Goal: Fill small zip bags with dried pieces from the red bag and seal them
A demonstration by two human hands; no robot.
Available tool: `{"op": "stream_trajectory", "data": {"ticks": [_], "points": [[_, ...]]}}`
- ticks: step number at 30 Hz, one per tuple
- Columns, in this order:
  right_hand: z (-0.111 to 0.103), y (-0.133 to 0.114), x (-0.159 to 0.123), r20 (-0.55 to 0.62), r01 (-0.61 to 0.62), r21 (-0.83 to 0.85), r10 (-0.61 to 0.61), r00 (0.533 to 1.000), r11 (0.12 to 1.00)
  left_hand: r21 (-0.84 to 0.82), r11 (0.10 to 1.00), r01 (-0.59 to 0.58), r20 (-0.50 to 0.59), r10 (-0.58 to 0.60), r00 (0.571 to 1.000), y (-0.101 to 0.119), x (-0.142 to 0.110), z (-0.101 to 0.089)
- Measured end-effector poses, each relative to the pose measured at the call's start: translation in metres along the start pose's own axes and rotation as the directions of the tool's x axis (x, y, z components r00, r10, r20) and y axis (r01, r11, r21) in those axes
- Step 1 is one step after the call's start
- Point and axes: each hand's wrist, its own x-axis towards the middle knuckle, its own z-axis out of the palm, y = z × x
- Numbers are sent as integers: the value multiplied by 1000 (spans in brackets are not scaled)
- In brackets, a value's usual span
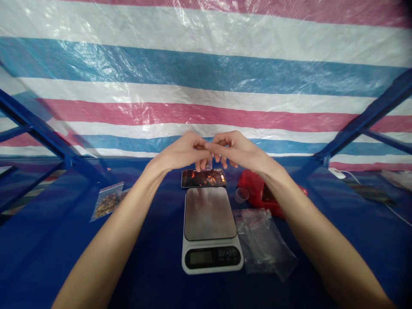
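Note:
My left hand (183, 151) and my right hand (236, 149) meet above the far end of a blue table, fingertips pinched together on something small and clear that I cannot make out. Below them lies a phone (204, 177) with a lit screen. Nearer to me stands a white kitchen scale (210, 229) with a bare steel plate. A stack of clear zip bags (262, 240) lies to the right of the scale.
A red bag (257, 191) and a small clear cup (241, 195) sit right of the phone. A filled zip bag of brown pieces (107, 202) lies at the left. Blue metal frame bars (48, 137) slant on both sides. A striped tarp (206, 86) hangs behind.

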Motion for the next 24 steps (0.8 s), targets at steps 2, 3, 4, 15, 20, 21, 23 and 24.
{"op": "stream_trajectory", "data": {"ticks": [2, 3, 4, 15, 20, 21, 23, 24], "points": [[3, -1, 1, -28, -12, -16, 12, 1000, 1000, -22, 1000, -6, 9, 6, 1000, 1, 1, 3], [4, -1, 1, -28, -21, -13, 21, 999, 1000, -27, 1000, -14, 7, 15, 1000, 2, 1, 3], [4, -1, 1, -19, -31, -3, 31, 999, 1000, -25, 999, -21, -1, 21, 1000, 2, 1, 3], [-5, 12, 5, 66, -94, 87, 88, 994, 992, -2, 1000, 5, -63, -5, 998, 2, -1, 1], [-5, 13, 4, 58, -65, 52, 62, 996, 997, 102, 995, -13, -109, 24, 994, -1, 1, 3], [-5, 13, 5, 57, -65, 44, 63, 996, 997, 144, 990, -6, -130, 24, 991, -1, 1, 4], [-4, 13, 5, 51, -64, 34, 62, 997, 997, 238, 971, 17, -191, 29, 981, 1, 2, 6], [-4, 13, 6, 45, -58, 30, 57, 997, 998, 290, 956, 33, -224, 34, 974, 2, 2, 7]]}}
